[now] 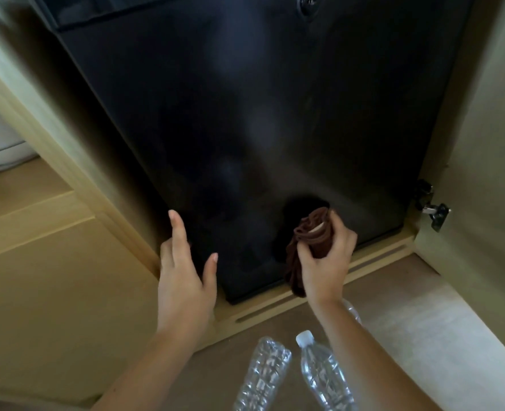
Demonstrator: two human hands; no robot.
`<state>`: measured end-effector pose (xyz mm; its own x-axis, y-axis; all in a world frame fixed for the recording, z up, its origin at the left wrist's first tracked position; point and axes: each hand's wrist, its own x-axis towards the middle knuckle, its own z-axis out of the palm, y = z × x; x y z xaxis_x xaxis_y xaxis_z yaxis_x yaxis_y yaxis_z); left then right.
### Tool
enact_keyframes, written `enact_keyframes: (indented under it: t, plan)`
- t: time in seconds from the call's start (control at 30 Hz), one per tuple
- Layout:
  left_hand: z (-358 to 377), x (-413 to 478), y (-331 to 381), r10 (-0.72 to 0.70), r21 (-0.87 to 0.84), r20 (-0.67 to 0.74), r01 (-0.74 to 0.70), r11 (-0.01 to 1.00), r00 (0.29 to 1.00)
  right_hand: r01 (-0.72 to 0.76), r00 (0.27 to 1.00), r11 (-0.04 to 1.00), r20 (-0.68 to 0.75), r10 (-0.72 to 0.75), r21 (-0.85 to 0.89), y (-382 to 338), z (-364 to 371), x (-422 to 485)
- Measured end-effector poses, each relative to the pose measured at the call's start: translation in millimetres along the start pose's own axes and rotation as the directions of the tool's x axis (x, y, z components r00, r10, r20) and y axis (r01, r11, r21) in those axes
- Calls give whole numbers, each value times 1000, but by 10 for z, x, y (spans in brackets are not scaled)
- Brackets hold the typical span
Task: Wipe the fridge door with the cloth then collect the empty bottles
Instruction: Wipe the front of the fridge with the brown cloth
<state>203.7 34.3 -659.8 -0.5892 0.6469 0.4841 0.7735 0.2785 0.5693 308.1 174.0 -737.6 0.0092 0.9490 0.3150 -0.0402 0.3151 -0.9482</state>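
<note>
Brown cloth (310, 241), bunched, at the lower part of the black fridge door (245, 114).
Right hand (325, 262) clenches the cloth; left hand (183, 274) spread, fingers apparently resting near the door's lower left edge. Risks: the loose cloth tail may drag on the slotted wooden plinth (319, 295); a knee or arm could roll the empty bottles (322, 375) lying near on the floor (423, 336). Room: cabinet walls close on both sides, hinge (432, 209) at right; door open above.

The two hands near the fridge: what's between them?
In the head view, only bare black fridge door shows between the open left hand and the right hand holding the cloth.
</note>
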Motion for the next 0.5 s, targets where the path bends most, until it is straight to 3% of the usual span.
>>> enact_keyframes:
  t: [0.27,0.5]
  plan:
    - [-23,-63,-132,27,-26,48,-25,999,999,-256,967,947,50,251,194,-81,404,-636]
    - [103,-250,-101,-28,-83,-113,19,996,993,-313,940,942,181,289,123,-139,226,-603]
